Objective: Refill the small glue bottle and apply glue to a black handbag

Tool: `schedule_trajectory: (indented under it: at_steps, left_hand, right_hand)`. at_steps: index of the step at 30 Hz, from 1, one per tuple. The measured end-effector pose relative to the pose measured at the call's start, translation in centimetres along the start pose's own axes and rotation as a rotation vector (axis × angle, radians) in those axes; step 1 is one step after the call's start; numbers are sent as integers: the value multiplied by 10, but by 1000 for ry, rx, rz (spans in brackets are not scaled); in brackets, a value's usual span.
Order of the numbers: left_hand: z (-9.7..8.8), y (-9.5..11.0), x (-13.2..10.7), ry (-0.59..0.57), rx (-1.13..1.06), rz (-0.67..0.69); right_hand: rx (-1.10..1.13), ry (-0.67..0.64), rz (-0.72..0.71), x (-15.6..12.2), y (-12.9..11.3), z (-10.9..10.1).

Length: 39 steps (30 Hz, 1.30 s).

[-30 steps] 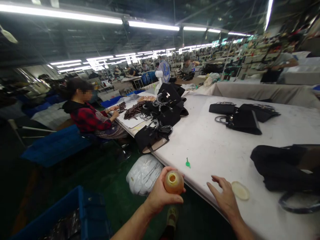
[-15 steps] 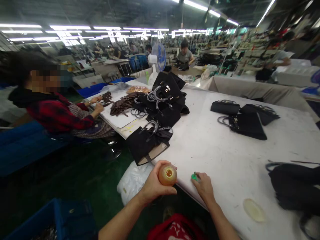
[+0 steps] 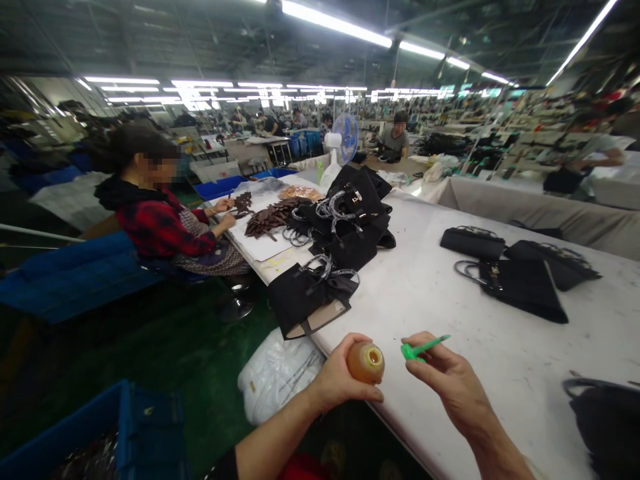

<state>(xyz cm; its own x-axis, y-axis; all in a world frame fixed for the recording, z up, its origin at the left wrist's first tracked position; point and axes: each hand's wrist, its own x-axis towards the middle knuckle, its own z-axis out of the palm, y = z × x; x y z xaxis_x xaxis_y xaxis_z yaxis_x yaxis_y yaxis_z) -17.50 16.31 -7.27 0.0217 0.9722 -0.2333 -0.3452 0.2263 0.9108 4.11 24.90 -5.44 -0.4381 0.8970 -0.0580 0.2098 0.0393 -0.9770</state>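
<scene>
My left hand (image 3: 345, 377) is wrapped round a bottle of amber liquid (image 3: 359, 365). The bottle is tilted, its uncapped mouth facing up and to the right. Across from it, my right hand (image 3: 447, 373) pinches a green brush cap (image 3: 413, 351) between thumb and fingers. A thin green stem sticks out of this cap toward the right, its tip dark. A gap separates the cap from the bottle's mouth. Both hands are over the near edge of the white table (image 3: 415, 293). Just beyond my left hand lies a black handbag (image 3: 295, 297) with wrapped handles.
More black handbags (image 3: 355, 220) are piled at the far left of the table, others (image 3: 525, 283) lie to the right. A co-worker (image 3: 160, 227) sits at the left beside brown strips (image 3: 275, 217). A white plastic sack (image 3: 280, 377) and blue crate (image 3: 125, 427) stand on the floor.
My right hand has lifted the green cap off the tabletop and turned it, so its stem now shows. The bottle in my left hand has tipped to the right. The camera view has shifted.
</scene>
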Motion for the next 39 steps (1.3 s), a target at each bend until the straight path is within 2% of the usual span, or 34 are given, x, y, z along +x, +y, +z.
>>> schedule_trajectory:
  at_steps: [1, 3, 6, 17, 26, 39]
  left_hand:
    - [4, -1, 2, -13, 7, -2]
    - [11, -1, 7, -39, 16, 1]
    - [19, 1, 13, -51, 21, 24]
    - [23, 1, 28, -73, 70, 48]
    - [20, 3, 36, -85, 65, 70]
    - [21, 13, 42, -131, 2, 3]
  right_hand:
    - [27, -101, -56, 1, -22, -4]
    - [29, -201, -130, 3, -56, -8]
    - [-39, -279, -164, 7, -78, -10]
    - [-232, -300, -212, 20, -68, -23]
    - [-275, -336, -254, 26, -69, -21]
    - [-355, -286, -339, 21, -75, -18]
